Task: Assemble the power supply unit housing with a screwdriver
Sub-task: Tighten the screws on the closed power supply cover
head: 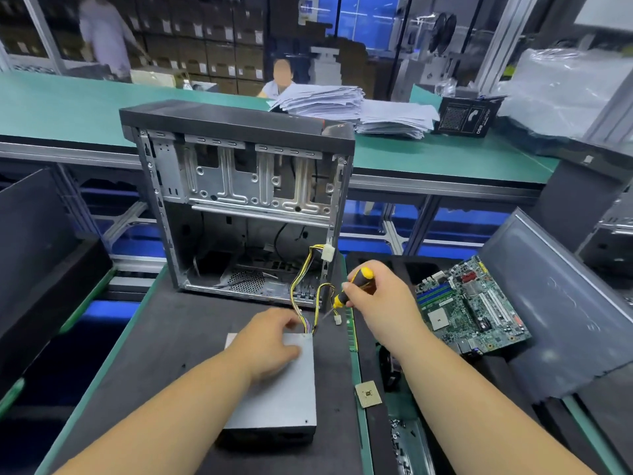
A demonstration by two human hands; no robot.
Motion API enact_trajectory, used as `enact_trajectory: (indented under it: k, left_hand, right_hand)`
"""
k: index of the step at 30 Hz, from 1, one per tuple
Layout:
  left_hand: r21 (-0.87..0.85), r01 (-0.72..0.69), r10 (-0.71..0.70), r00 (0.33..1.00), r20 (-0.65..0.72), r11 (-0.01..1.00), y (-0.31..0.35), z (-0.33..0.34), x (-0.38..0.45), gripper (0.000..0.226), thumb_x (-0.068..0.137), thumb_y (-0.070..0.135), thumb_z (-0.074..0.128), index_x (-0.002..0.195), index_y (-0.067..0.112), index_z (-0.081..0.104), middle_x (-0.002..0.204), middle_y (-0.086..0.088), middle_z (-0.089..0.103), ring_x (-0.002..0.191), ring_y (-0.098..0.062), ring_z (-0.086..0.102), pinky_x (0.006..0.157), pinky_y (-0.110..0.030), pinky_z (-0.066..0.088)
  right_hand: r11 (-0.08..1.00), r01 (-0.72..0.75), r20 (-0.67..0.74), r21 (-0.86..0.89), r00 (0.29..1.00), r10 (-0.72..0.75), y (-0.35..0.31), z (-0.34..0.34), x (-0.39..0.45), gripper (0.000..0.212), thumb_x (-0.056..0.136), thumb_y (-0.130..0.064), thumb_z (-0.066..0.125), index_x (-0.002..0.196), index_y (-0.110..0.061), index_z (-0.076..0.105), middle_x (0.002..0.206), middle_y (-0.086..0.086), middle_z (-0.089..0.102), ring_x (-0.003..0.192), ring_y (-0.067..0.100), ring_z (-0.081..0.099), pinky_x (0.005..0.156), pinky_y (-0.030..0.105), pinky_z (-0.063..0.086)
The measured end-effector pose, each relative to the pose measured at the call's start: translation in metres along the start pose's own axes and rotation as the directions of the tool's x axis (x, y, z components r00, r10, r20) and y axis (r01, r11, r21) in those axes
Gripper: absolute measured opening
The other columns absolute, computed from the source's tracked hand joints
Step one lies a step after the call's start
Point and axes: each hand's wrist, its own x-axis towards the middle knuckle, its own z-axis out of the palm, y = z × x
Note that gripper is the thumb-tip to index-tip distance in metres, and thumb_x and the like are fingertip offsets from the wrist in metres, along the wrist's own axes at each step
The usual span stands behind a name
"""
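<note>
Resting on the grey power supply unit [277,389], the left hand [270,341] lies with fingers loosely spread, covering the housing's far left part; fingertips blurred. PSU lies flat on the dark mat [164,337] near the table's front edge. Right hand [380,299] grips a yellow-black screwdriver [354,286]; its tip is lost among the wire bundle [308,296], so contact can't be told. Wires run from the PSU into the open computer case [239,200], upright at the mat's far edge. Motherboard [472,306] lies to the right, CPU chip [368,394] near the mat's right edge. Screws at the bottom too blurred to count.
</note>
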Motion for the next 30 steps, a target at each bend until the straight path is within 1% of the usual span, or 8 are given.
enact_trajectory:
  k: [3,6,9,12,18,20,26,30]
  left_hand:
    - [0.061,-0.085,0.085,0.996,0.0,0.995,-0.007,0.006,0.01,0.025,0.076,0.038,0.067,0.1,0.032,0.063,0.099,0.019,0.057,0.097,-0.004,0.052,0.09,-0.025,0.046]
    - [0.008,-0.134,0.134,0.991,-0.029,0.991,-0.012,0.01,0.016,0.017,0.076,0.038,0.067,0.091,0.034,0.062,0.094,0.02,0.058,0.092,-0.001,0.052,0.087,-0.026,0.047]
    - [-0.064,-0.141,0.138,0.989,-0.052,0.988,-0.017,0.014,0.019,0.013,0.076,0.039,0.069,0.085,0.037,0.06,0.09,0.02,0.057,0.089,0.002,0.052,0.079,-0.019,0.046]
    - [-0.066,-0.145,0.14,0.987,-0.077,0.987,-0.022,0.018,0.019,0.013,0.075,0.042,0.067,0.083,0.037,0.058,0.088,0.021,0.056,0.088,0.004,0.05,0.072,-0.014,0.042]
    - [-0.091,-0.144,0.135,0.985,-0.105,0.985,-0.025,0.021,0.016,0.012,0.076,0.042,0.068,0.085,0.038,0.062,0.089,0.021,0.058,0.091,0.002,0.049,0.074,-0.015,0.042]
    - [-0.091,-0.141,0.132,0.986,-0.105,0.986,-0.026,0.021,0.016,0.013,0.076,0.042,0.068,0.087,0.038,0.063,0.09,0.021,0.058,0.092,0.002,0.05,0.074,-0.014,0.041]
    - [-0.087,-0.122,0.112,0.987,-0.111,0.989,-0.024,0.018,0.015,0.014,0.075,0.042,0.068,0.087,0.036,0.065,0.09,0.02,0.059,0.091,0.001,0.051,0.073,-0.014,0.042]
    - [-0.098,-0.123,0.111,0.987,-0.115,0.988,-0.023,0.018,0.014,0.014,0.075,0.042,0.067,0.085,0.033,0.065,0.088,0.018,0.059,0.089,0.0,0.052,0.072,-0.017,0.044]
  right_hand:
    - [0.99,-0.011,0.035,-0.141,0.999,0.017,-0.004,0.011,0.003,0.011,0.09,-0.031,0.067,0.087,-0.03,0.057,0.082,-0.007,0.067,0.082,0.016,0.066,0.074,0.035,0.054]
    - [0.977,-0.003,0.044,-0.215,0.999,0.013,-0.009,0.02,0.006,0.01,0.091,-0.031,0.066,0.089,-0.027,0.057,0.083,-0.007,0.066,0.081,0.013,0.063,0.071,0.031,0.053]
    - [0.97,-0.006,0.044,-0.243,0.999,0.017,-0.011,0.028,0.01,0.011,0.09,-0.03,0.066,0.089,-0.025,0.057,0.081,-0.007,0.066,0.078,0.012,0.062,0.069,0.03,0.051]
    - [0.965,0.009,0.068,-0.262,0.998,0.009,-0.009,0.033,0.013,0.011,0.09,-0.031,0.066,0.089,-0.026,0.057,0.081,-0.007,0.065,0.079,0.012,0.061,0.072,0.034,0.053]
    - [0.947,0.035,0.096,-0.318,0.995,-0.005,-0.011,0.036,0.016,0.01,0.091,-0.033,0.065,0.089,-0.032,0.055,0.08,-0.009,0.063,0.075,0.009,0.059,0.067,0.03,0.052]
    - [0.942,0.058,0.128,-0.331,0.992,-0.016,-0.014,0.035,0.016,0.011,0.091,-0.032,0.065,0.09,-0.033,0.054,0.083,-0.01,0.063,0.077,0.008,0.059,0.067,0.028,0.052]
    - [0.911,0.159,0.303,-0.381,0.952,-0.039,-0.033,0.031,0.019,0.025,0.092,-0.017,0.062,0.103,-0.035,0.049,0.094,-0.005,0.066,0.086,0.017,0.065,0.077,0.042,0.057]
    - [0.806,0.286,0.432,-0.518,0.901,-0.042,-0.051,0.03,0.028,0.02,0.092,-0.011,0.061,0.101,-0.024,0.049,0.095,0.0,0.067,0.089,0.019,0.064,0.077,0.041,0.056]
